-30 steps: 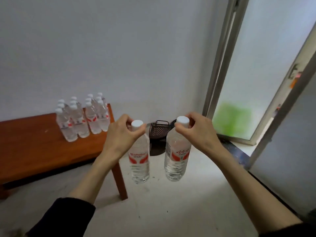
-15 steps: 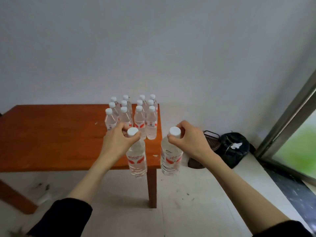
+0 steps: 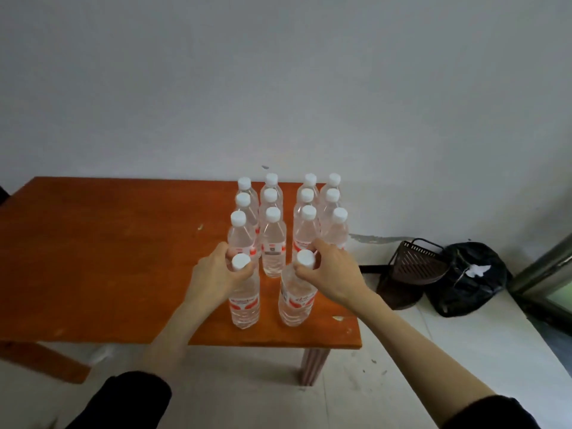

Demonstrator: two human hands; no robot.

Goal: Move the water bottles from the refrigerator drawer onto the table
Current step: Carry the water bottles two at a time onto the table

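- Placement is the step in hand, as I read it: my left hand (image 3: pixel 216 275) is clamped around the neck of the left bottle (image 3: pixel 244 300), and my right hand (image 3: pixel 329 274) is clamped the same way on the right bottle (image 3: pixel 295 300).
- Both bottles stand upright over the tabletop (image 3: pixel 108 258), just in front of the block of bottles (image 3: pixel 289 218) already set down, each lined up with one pair of its columns. I cannot tell whether their bases touch the wood yet.
- Next, I judge, the move calls for settling both bases flat, then loosening the fingers straight upward so neither cap is tugged sideways into the block behind.
- The right bottle sits near the tabletop's right edge, so I would keep it close to the block rather than let it drift outward.
- Half a second ago both bottles hung off the near edge, over the floor; now they are past that edge and above the wood, and the block looks closer.
- The dark basket (image 3: pixel 411 267) and black bag (image 3: pixel 470 274) lie on the floor, right of the block.
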